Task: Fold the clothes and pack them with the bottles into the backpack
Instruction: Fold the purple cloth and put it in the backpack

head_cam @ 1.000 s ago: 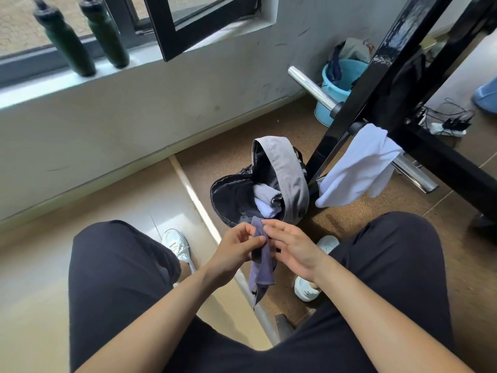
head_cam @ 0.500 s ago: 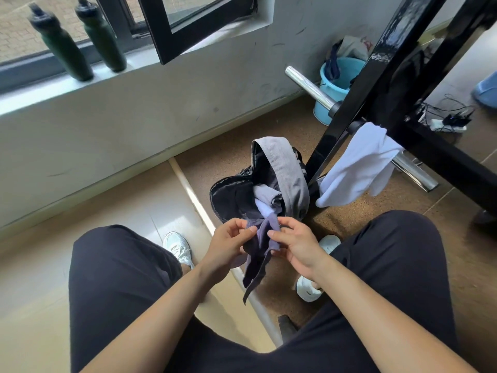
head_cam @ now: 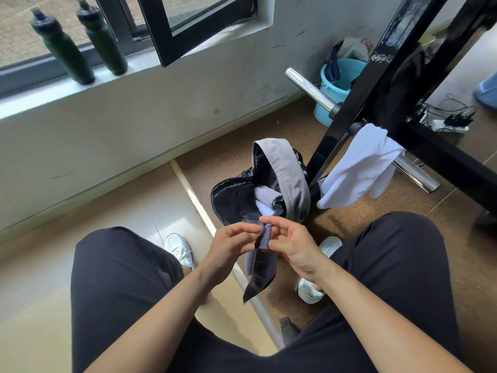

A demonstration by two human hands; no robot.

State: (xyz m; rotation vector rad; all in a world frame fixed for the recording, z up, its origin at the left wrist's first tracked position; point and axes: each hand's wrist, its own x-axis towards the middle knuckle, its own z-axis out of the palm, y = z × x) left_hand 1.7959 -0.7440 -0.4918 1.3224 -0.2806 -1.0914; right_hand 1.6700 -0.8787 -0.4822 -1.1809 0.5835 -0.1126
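Note:
A small dark purple-grey garment (head_cam: 262,262) hangs between my knees, pinched at its top edge by my left hand (head_cam: 228,244) and my right hand (head_cam: 291,244). Just beyond my hands the open black and grey backpack (head_cam: 285,170) stands on the floor with pale folded clothes (head_cam: 267,201) inside. A white garment (head_cam: 360,168) is draped over a chrome bar to the right of the backpack. Two dark green bottles (head_cam: 63,51) (head_cam: 103,40) stand on the windowsill at the upper left.
A black metal frame (head_cam: 376,76) with a chrome bar (head_cam: 309,86) rises right of the backpack. A blue bucket (head_cam: 334,90) with cloths sits by the wall. A power strip and cables (head_cam: 446,123) lie at far right. My white shoes (head_cam: 178,249) (head_cam: 309,290) rest on the floor.
My hands have lifted the dark garment a little toward the backpack and shifted their grip along its top edge; its lower part now hangs more to the left.

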